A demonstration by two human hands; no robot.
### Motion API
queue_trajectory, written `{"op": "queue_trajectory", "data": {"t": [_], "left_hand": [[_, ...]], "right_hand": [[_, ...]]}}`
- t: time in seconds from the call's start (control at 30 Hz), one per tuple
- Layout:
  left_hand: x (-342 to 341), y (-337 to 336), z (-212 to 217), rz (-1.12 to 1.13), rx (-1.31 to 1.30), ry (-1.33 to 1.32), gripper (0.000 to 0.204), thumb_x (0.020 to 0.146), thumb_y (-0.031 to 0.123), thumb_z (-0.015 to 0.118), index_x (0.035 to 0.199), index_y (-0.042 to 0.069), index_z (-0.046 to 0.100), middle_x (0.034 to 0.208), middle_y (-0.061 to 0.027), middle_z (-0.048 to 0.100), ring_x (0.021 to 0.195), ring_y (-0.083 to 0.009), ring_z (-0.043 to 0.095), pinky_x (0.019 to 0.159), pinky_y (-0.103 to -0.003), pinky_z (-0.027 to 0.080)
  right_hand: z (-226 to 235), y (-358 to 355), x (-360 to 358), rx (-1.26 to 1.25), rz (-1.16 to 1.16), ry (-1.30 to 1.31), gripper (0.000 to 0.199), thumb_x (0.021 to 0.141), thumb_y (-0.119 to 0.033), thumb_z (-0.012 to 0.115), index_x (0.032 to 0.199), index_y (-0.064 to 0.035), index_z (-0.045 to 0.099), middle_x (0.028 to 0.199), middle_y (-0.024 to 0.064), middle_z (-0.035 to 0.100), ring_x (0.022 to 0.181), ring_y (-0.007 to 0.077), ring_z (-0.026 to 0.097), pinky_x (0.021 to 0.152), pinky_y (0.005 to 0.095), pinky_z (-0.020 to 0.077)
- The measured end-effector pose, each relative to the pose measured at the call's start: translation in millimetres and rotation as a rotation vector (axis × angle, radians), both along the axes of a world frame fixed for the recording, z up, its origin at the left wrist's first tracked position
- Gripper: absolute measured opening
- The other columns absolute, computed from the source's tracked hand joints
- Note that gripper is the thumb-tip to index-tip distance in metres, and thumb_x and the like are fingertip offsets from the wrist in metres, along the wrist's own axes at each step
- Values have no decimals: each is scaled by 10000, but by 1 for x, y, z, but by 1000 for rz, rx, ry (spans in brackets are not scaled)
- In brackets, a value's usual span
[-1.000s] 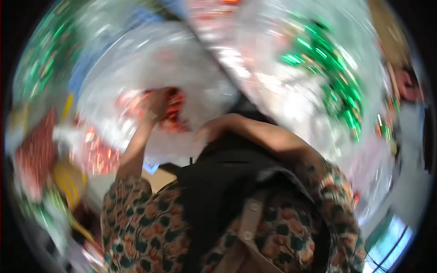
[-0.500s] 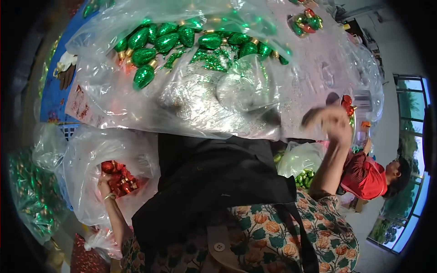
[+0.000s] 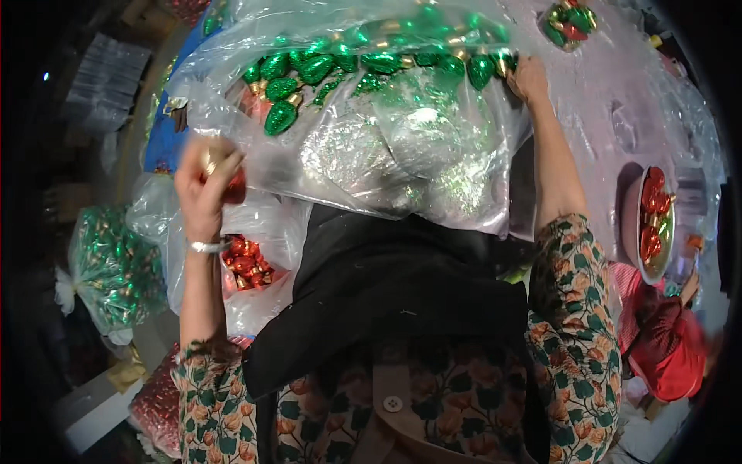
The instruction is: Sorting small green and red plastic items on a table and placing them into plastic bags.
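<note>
My left hand (image 3: 202, 182) is raised above the left plastic bag, closed around a glittery red bulb ornament (image 3: 235, 190) with a gold cap; both are motion-blurred. Under it, the open clear bag (image 3: 286, 224) contains several red bulb ornaments (image 3: 246, 263). My right hand (image 3: 530, 80) reaches to the far right end of a row of green glitter bulb ornaments (image 3: 317, 69). Its fingers are closed at the gold cap of a green bulb ornament (image 3: 505, 62), partly hidden by the fingers. The clear plastic sheet (image 3: 348, 166), strewn with silver and green glitter, spreads before me.
To the right stands a white oval bowl (image 3: 646, 259) with red and green ornaments. A cluster of mixed ornaments (image 3: 570, 25) lies at the far right. A tied bag of green ornaments (image 3: 117, 263) sits at left. A person in red (image 3: 665, 344) is at lower right.
My left hand has risen out of the bag with a red bulb ornament. My right hand has moved from the right side of the table to the far end of the green row.
</note>
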State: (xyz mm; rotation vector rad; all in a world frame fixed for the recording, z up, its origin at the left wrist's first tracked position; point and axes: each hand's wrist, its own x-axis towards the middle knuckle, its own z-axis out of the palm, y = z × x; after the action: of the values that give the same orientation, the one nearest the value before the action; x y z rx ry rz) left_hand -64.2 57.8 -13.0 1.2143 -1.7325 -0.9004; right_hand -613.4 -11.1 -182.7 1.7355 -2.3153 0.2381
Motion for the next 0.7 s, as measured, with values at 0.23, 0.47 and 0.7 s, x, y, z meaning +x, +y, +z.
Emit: {"op": "queue_trajectory", "data": {"t": [0.23, 0.47, 0.7], "left_hand": [[-156, -46, 13, -671, -109, -178, 179, 814, 81, 639, 969, 14, 581, 808, -5, 547, 691, -82, 493, 602, -219, 392], [-188, -55, -2, -837, -56, -602, 291, 805, 187, 677, 998, -13, 589, 753, -13, 529, 655, -76, 468, 567, -198, 369], [-190, -73, -1, -810, 301, -626, 304, 825, 256, 648, 1000, 15, 586, 703, 4, 505, 640, -51, 457, 527, -208, 351]], "right_hand": [[83, 119, 62, 9, 44, -960, 553, 855, -391, 551, 1232, 1, 450, 1291, 185, 421, 1174, 305, 418, 984, 405, 312], [68, 507, 10, -672, -1043, -1165, 189, 791, -137, 595, 872, 34, 589, 810, 100, 632, 635, 153, 600, 604, 257, 482], [-146, 624, -4, -133, -1065, -1104, 340, 758, -225, 593, 1003, 8, 569, 868, 136, 617, 771, 224, 583, 683, 348, 460]]}}
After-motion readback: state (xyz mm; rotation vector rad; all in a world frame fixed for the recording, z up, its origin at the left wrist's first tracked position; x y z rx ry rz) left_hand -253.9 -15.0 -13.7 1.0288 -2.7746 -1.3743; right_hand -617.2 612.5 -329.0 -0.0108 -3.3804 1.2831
